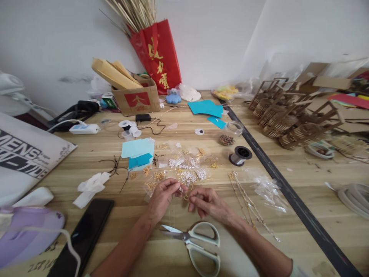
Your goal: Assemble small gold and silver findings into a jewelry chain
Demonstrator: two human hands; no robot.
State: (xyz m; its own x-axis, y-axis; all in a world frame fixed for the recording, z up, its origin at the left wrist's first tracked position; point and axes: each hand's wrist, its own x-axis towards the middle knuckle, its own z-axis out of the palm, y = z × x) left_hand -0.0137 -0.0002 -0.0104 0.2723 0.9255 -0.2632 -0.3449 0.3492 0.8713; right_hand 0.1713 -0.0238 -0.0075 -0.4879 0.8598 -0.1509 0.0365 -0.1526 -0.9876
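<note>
Near the middle of the wooden table, my left hand [165, 197] pinches a small silvery bead piece [180, 189] between thumb and fingers. Close beside it on the right, my right hand [206, 202] has its fingers curled together at a small gold ring [186, 197], which hangs between the two hands. Thin thread or wire there is too fine to follow. Just beyond my hands lie clear bags with white beads [188, 177] and gold findings [159, 176]. White-handled scissors [192, 240] rest with blades parted below my hands.
A black phone [86, 231] lies at the lower left. To the right are a wire spool [240, 155], a glass jar [234, 130], bead chains [249, 200] and a crumpled clear bag [268, 188]. Brown wooden baskets [294, 115] stand farther right. A cardboard box [138, 100] stands at the back.
</note>
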